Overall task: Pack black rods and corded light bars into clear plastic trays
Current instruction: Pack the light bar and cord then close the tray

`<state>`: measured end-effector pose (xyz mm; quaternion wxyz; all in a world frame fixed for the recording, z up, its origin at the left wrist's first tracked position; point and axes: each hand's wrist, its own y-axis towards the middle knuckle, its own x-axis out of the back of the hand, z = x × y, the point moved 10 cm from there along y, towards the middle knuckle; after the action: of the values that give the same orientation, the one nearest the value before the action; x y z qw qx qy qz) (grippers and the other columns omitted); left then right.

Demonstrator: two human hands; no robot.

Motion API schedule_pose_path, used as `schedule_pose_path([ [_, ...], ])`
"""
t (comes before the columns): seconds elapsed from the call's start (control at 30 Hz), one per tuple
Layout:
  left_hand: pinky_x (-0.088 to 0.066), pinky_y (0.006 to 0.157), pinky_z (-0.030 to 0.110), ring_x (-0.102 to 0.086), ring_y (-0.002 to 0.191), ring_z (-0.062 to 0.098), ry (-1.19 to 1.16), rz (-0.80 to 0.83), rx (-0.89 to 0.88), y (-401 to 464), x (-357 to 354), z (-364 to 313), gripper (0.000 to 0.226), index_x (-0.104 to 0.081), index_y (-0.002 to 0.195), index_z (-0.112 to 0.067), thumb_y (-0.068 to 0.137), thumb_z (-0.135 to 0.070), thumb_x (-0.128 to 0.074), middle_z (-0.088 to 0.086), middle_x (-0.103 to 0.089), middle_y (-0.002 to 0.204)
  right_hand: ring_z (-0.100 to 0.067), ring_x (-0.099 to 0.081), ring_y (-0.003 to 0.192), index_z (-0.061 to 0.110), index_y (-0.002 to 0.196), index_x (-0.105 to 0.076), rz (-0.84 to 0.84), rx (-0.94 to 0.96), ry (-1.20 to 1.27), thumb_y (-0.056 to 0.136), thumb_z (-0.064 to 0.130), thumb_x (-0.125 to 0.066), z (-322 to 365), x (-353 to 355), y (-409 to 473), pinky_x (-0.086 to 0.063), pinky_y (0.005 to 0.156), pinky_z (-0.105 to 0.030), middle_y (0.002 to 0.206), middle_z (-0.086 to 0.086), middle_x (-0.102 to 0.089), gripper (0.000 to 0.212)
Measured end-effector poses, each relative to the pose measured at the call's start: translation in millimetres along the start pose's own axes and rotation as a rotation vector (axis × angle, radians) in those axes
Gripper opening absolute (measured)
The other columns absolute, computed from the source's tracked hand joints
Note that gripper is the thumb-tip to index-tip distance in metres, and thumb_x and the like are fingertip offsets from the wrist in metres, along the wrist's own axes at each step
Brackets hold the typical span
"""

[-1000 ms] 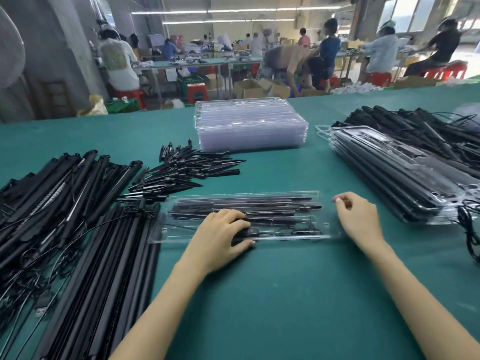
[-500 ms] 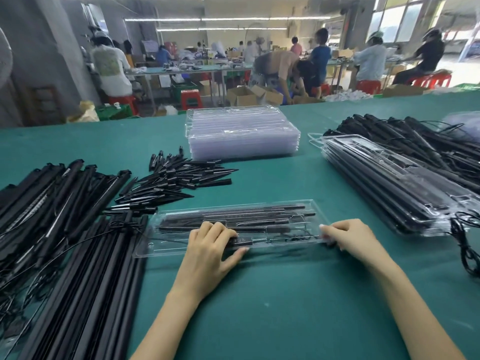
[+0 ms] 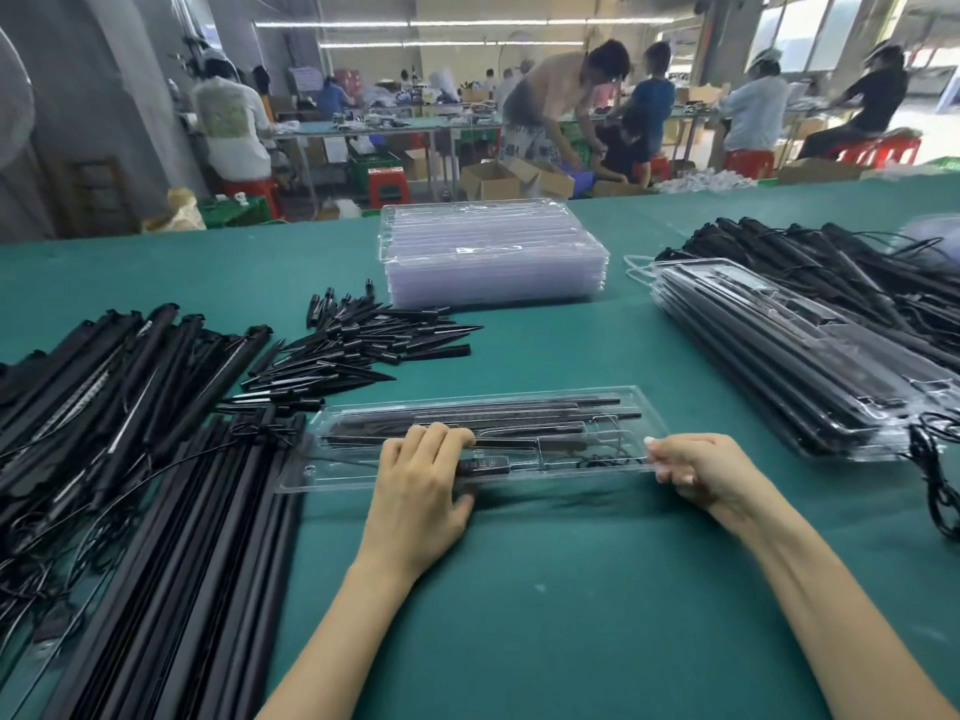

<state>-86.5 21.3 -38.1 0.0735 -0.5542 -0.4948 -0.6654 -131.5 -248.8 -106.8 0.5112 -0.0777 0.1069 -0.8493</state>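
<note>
Green felt covers the bench (image 3: 597, 615), with other workers at tables in the hall behind. At far left lies a heap of corded light bars (image 3: 104, 387), and nearer me a bundle of plain black rods (image 3: 197, 563). Just beyond these sits a loose pile of short black spikes (image 3: 363, 345), and behind that a stack of empty clear trays (image 3: 493, 257).

At centre, directly before me, lies the tray in hand (image 3: 478, 439), already loaded with rods, a bar, its cord and a small controller. My left hand (image 3: 421, 491) rests on its near middle, fingers curled over the contents and pressing them down. My right hand (image 3: 696, 470) pinches the tray's right-hand end between thumb and fingers. To the right stands the stack of filled trays (image 3: 800, 366), with more corded bars (image 3: 841, 267) behind it.

Assessment: filling appears complete; the tray looks ready to move to the stack. Risks: thin plastic flexing under a one-ended lift could let rods slide out; the cord, if not fully seated, could snag; the stack leans and may shift when added to.
</note>
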Motion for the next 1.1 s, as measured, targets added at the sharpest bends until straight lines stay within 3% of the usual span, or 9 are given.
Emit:
schedule_pose_path([
  [0.13, -0.032, 0.068, 0.031, -0.06, 0.072, 0.025, 0.156, -0.056, -0.054, 9, 5, -10, 0.044, -0.069, 0.084, -0.013, 0.043, 0.003, -0.074, -0.001, -0.063, 0.078, -0.003, -0.025, 0.027, 0.002, 0.066, -0.055, -0.04, -0.017, 0.089, 0.089, 0.009, -0.057, -3, -1, -1, -0.017, 0.029, -0.01, 0.046, -0.002, -0.046, 0.024],
  [0.23, -0.034, 0.066, 0.032, -0.059, 0.064, 0.024, 0.207, -0.114, -0.121, 13, 10, -18, 0.022, -0.065, 0.069, -0.013, 0.061, 0.007, -0.063, 0.0, -0.061, 0.067, -0.003, -0.024, 0.028, 0.006, 0.066, -0.053, -0.015, -0.013, 0.098, 0.089, 0.011, -0.055, -2, -4, -2, -0.017, 0.029, -0.011, 0.047, -0.001, -0.046, 0.024],
  [0.33, -0.037, 0.064, 0.03, -0.057, 0.058, 0.024, 0.219, -0.115, -0.196, 13, 9, -23, 0.019, -0.062, 0.064, -0.012, 0.072, 0.005, -0.056, 0.001, -0.059, 0.063, -0.003, -0.026, 0.03, 0.007, 0.065, -0.052, 0.01, -0.002, 0.089, 0.089, 0.011, -0.054, -1, -4, -4, -0.017, 0.029, -0.011, 0.048, -0.001, -0.047, 0.024],
  [0.47, -0.047, 0.051, 0.028, -0.052, 0.05, 0.024, 0.252, -0.001, -0.312, 21, 1, -32, 0.023, -0.057, 0.059, -0.01, 0.056, 0.008, -0.071, 0.005, -0.054, 0.057, -0.007, -0.029, 0.037, 0.005, 0.068, -0.054, -0.004, -0.002, 0.073, 0.089, 0.012, -0.055, -1, -4, -2, -0.019, 0.03, -0.012, 0.059, -0.008, -0.05, 0.022],
  [0.67, -0.045, 0.05, 0.023, -0.051, 0.049, 0.023, 0.259, 0.06, -0.421, 24, -5, -41, 0.02, -0.054, 0.057, -0.012, 0.053, 0.008, -0.05, 0.004, -0.053, 0.056, -0.007, -0.038, 0.033, 0.005, 0.071, -0.055, -0.019, 0.032, -0.018, 0.091, 0.016, -0.056, 0, -5, -3, -0.025, 0.03, -0.012, 0.056, -0.009, -0.056, 0.023],
  [0.83, -0.038, 0.07, 0.031, -0.057, 0.066, 0.024, 0.287, -0.012, -0.345, 20, -3, -26, 0.029, -0.065, 0.079, -0.012, 0.07, 0.006, -0.044, 0.002, -0.06, 0.074, -0.017, -0.064, 0.048, 0.004, 0.08, -0.054, -0.002, 0.099, 0.039, 0.096, 0.01, -0.049, 6, -14, -7, -0.045, 0.041, -0.016, 0.066, -0.01, -0.065, 0.017],
  [0.97, -0.052, 0.084, 0.042, -0.067, 0.09, 0.026, 0.261, 0.087, -0.118, 20, 0, 19, 0.061, -0.069, 0.109, -0.009, 0.052, 0.009, -0.071, 0.007, -0.07, 0.105, -0.013, -0.067, 0.056, 0.005, 0.092, -0.063, -0.023, 0.16, 0.233, 0.1, 0.01, -0.042, 17, -8, -10, -0.054, 0.052, -0.02, 0.082, -0.009, -0.068, 0.023],
  [1.03, -0.056, 0.082, 0.045, -0.069, 0.094, 0.027, 0.241, 0.186, -0.051, 17, 0, 33, 0.065, -0.069, 0.113, -0.009, 0.052, 0.01, -0.075, 0.008, -0.071, 0.109, -0.011, -0.066, 0.053, 0.005, 0.093, -0.063, -0.05, 0.167, 0.338, 0.102, 0.016, -0.042, 20, -3, -10, -0.054, 0.05, -0.019, 0.073, -0.006, -0.072, 0.026],
  [1.1, -0.06, 0.07, 0.038, -0.071, 0.091, 0.027, 0.247, 0.181, -0.085, 17, 8, 29, 0.069, -0.07, 0.112, -0.009, 0.047, 0.012, -0.079, 0.008, -0.071, 0.108, -0.009, -0.063, 0.05, 0.004, 0.095, -0.063, -0.086, 0.148, 0.473, 0.1, 0.028, -0.044, 22, 0, -10, -0.054, 0.05, -0.018, 0.067, -0.004, -0.072, 0.03],
])
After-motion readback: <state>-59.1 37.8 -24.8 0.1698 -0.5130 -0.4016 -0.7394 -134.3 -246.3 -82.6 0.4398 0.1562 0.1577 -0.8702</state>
